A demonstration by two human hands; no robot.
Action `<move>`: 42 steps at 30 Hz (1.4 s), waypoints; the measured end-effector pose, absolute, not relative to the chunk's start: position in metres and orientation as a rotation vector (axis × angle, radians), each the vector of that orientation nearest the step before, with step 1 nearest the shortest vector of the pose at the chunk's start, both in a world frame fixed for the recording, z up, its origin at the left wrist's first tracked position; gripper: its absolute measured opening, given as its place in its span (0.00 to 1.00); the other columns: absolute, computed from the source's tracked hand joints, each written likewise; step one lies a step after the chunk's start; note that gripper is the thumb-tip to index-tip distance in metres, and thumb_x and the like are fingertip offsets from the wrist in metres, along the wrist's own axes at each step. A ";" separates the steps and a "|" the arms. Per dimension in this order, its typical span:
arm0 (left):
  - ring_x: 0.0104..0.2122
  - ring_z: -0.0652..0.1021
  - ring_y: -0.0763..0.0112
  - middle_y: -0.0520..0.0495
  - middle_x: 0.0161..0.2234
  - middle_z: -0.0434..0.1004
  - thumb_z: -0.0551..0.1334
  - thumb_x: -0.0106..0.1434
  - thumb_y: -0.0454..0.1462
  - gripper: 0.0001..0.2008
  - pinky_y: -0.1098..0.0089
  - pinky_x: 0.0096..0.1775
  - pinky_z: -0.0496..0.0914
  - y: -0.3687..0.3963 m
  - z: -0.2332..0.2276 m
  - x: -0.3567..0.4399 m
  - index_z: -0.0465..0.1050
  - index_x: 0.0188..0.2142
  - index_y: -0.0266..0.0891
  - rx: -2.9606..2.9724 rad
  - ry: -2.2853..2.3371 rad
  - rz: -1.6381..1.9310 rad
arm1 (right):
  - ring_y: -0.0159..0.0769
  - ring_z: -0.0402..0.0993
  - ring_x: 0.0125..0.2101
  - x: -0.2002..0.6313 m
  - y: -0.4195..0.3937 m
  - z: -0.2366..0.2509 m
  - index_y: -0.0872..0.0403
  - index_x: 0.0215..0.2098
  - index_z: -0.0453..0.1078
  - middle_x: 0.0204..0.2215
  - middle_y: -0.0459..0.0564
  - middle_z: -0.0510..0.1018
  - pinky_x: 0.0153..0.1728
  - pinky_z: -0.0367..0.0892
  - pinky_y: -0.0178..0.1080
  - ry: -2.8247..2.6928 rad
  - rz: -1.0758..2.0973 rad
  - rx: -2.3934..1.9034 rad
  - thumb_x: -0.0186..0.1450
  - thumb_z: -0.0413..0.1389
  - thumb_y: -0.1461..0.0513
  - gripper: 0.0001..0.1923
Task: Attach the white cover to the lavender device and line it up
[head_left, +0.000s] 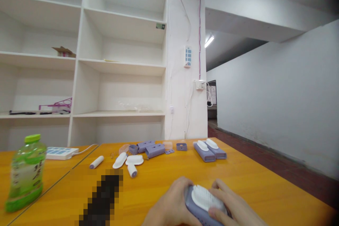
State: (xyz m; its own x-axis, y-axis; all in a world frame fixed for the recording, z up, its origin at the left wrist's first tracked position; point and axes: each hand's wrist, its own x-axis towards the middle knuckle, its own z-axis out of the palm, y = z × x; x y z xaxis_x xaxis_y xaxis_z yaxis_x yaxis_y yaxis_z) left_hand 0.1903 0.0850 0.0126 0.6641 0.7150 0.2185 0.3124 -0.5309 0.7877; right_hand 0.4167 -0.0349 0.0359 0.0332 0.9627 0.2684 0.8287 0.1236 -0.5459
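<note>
Both my hands close around one lavender plastic device with a white ribbed top [203, 199] at the near edge of the orange table [164, 180]. My left hand [171, 206] grips its left side. My right hand [233, 206] wraps its right side, with fingers over the white top. Farther back lie two assembled lavender units with white caps [209, 150], several loose lavender housings [150, 148], white oval caps [129, 160] and small white-and-lavender rollers [96, 162].
A green drink bottle [25, 173] stands at the left. A white power strip [60, 153] lies behind it. A pixelated dark object [103, 197] lies near the front. White shelving [79, 60] backs the table. A corridor opens to the right.
</note>
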 end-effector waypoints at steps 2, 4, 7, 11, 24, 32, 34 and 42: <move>0.50 0.75 0.46 0.46 0.51 0.76 0.84 0.28 0.46 0.52 0.52 0.53 0.70 0.083 0.014 0.192 0.74 0.56 0.45 2.150 0.790 0.711 | 0.58 0.68 0.62 0.413 -0.033 0.039 0.51 0.56 0.76 0.60 0.61 0.73 0.64 0.61 0.53 -1.867 0.320 -1.740 0.67 0.56 0.48 0.25; 0.50 0.74 0.46 0.44 0.52 0.75 0.84 0.27 0.47 0.53 0.51 0.54 0.70 0.080 0.016 0.193 0.74 0.56 0.44 2.169 0.795 0.725 | 0.50 0.75 0.51 0.407 -0.033 0.045 0.52 0.47 0.77 0.49 0.57 0.76 0.55 0.68 0.48 -1.928 0.313 -1.658 0.69 0.55 0.52 0.17; 0.50 0.74 0.47 0.43 0.53 0.75 0.84 0.27 0.48 0.53 0.53 0.54 0.69 0.078 0.017 0.195 0.74 0.56 0.42 2.172 0.803 0.739 | 0.41 0.75 0.41 0.401 -0.034 0.054 0.52 0.39 0.76 0.40 0.50 0.74 0.45 0.68 0.42 -1.943 0.301 -1.567 0.69 0.56 0.57 0.09; 0.49 0.76 0.49 0.45 0.51 0.77 0.83 0.29 0.48 0.51 0.55 0.52 0.71 0.082 0.016 0.196 0.74 0.56 0.41 2.161 0.808 0.756 | 0.38 0.75 0.40 0.402 -0.030 0.055 0.52 0.39 0.77 0.39 0.47 0.74 0.43 0.68 0.38 -1.932 0.279 -1.550 0.68 0.58 0.56 0.09; 0.70 0.59 0.48 0.29 0.70 0.60 0.59 0.65 0.37 0.34 0.58 0.69 0.50 0.111 -0.002 0.198 0.58 0.69 0.26 2.316 1.382 0.842 | 0.60 0.64 0.66 0.432 0.000 0.022 0.48 0.67 0.68 0.65 0.58 0.73 0.68 0.54 0.60 -1.949 0.019 -1.604 0.62 0.64 0.49 0.36; 0.59 0.71 0.52 0.36 0.58 0.74 0.56 0.66 0.37 0.23 0.61 0.61 0.62 0.101 0.008 0.198 0.71 0.60 0.35 2.438 1.383 0.853 | 0.52 0.64 0.68 0.438 -0.002 0.026 0.34 0.64 0.66 0.70 0.53 0.63 0.67 0.59 0.51 -2.085 0.118 -1.684 0.65 0.63 0.49 0.30; 0.60 0.70 0.51 0.34 0.59 0.73 0.56 0.66 0.36 0.25 0.60 0.62 0.61 0.102 0.009 0.198 0.69 0.62 0.32 2.450 1.398 0.828 | 0.52 0.67 0.66 0.426 0.013 0.023 0.37 0.65 0.68 0.69 0.54 0.65 0.66 0.62 0.51 -1.987 0.000 -1.717 0.64 0.62 0.53 0.30; 0.60 0.71 0.53 0.35 0.59 0.73 0.56 0.65 0.35 0.25 0.62 0.62 0.61 0.107 0.008 0.198 0.70 0.61 0.33 2.475 1.397 0.777 | 0.48 0.74 0.61 0.405 0.060 0.011 0.45 0.63 0.73 0.66 0.55 0.71 0.62 0.65 0.48 -1.786 -0.150 -1.710 0.63 0.56 0.61 0.29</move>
State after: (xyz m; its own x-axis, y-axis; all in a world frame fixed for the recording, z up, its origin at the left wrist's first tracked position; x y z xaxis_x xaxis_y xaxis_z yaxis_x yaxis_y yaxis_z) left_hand 0.1985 0.1073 0.0075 0.4166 0.8402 0.3471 0.7380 -0.5355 0.4106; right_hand 0.4054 0.0605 0.0111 0.0643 0.8523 0.5191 0.9269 0.1417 -0.3475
